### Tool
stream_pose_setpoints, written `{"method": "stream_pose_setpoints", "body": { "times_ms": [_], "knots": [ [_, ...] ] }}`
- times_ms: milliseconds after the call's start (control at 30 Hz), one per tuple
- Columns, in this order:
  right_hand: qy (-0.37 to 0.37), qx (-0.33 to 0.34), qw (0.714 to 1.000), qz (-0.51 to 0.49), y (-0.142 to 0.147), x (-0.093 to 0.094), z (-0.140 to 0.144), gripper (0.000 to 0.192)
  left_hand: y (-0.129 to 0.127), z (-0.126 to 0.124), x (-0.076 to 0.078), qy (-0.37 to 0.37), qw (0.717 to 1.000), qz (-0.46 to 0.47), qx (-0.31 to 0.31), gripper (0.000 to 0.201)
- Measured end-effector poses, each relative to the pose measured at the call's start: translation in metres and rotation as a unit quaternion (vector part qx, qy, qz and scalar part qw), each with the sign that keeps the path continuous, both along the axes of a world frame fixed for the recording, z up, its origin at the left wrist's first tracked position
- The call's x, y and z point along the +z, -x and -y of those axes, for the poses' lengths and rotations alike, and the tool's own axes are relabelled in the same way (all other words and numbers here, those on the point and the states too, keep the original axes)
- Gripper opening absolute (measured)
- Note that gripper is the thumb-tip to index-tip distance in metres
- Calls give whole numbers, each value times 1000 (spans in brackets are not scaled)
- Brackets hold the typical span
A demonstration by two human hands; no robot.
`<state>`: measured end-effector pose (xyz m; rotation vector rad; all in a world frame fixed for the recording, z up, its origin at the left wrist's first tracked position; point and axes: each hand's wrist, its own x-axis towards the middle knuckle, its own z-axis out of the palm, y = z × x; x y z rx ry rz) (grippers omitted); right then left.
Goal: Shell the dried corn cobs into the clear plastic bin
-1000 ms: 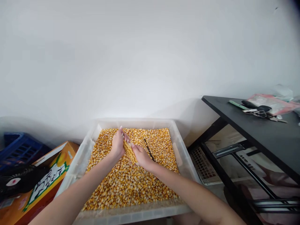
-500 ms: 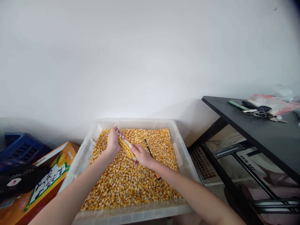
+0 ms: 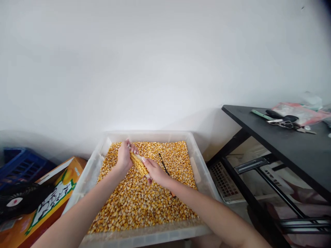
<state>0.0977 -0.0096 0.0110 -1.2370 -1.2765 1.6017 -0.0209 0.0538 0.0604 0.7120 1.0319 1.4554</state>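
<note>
Just below the middle of the frame, both hands grip one corn cob (image 3: 139, 164) over a clear plastic tub (image 3: 204, 179) filled with loose yellow kernels (image 3: 144, 203). The left hand (image 3: 124, 156) is clenched round the cob's upper left end, fingers wrapped over it. The right hand (image 3: 155, 171) grasps the lower right end, thumb lying along the rows of kernels. The cob slants from upper left to lower right between the two hands, held slightly above the kernel bed — a pale strip along its upper side shows where kernels are off. Both forearms come in from the bottom edge of the frame and meet at the cob.

A thin dark tool (image 3: 163, 164) lies on the kernels just right of the right hand, running toward the lower right; what kind of tool it is cannot be told.

At the lower left, beside the tub, sits an orange printed cardboard box (image 3: 55, 193), with a blue plastic crate (image 3: 22, 164) behind it and a black fan (image 3: 18, 201) at the left edge. On the right stands a black worktop (image 3: 289, 148) carrying scissors (image 3: 284, 121), a green flat object (image 3: 260, 114) and a pink-tinted plastic bag (image 3: 300, 112). Under it — a white perforated panel (image 3: 222, 181) near the tub's right wall. A plain white wall (image 3: 155, 62) fills the upper half.
</note>
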Motion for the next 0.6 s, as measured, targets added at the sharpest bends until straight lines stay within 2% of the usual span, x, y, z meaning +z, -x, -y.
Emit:
{"method": "stream_pose_setpoints", "body": {
  "times_ms": [200, 367, 467, 600],
  "knots": [
    [14, 16, 999, -33, 2, -4, 1, 43, -3, 5, 4, 3, 999, 35, -27, 29],
    [71, -8, 995, -76, 6, 3, 0, 42, -2, 5, 6, 5, 996, 78, -47, 28],
    [44, 9, 995, -87, 3, 5, -2, 45, 2, 2, 8, 4, 994, 107, -37, 27],
    [-28, 30, 998, -48, -1, -2, -2, 41, 6, -2, 7, 14, 992, 129, -8, 26]
  ]
}}
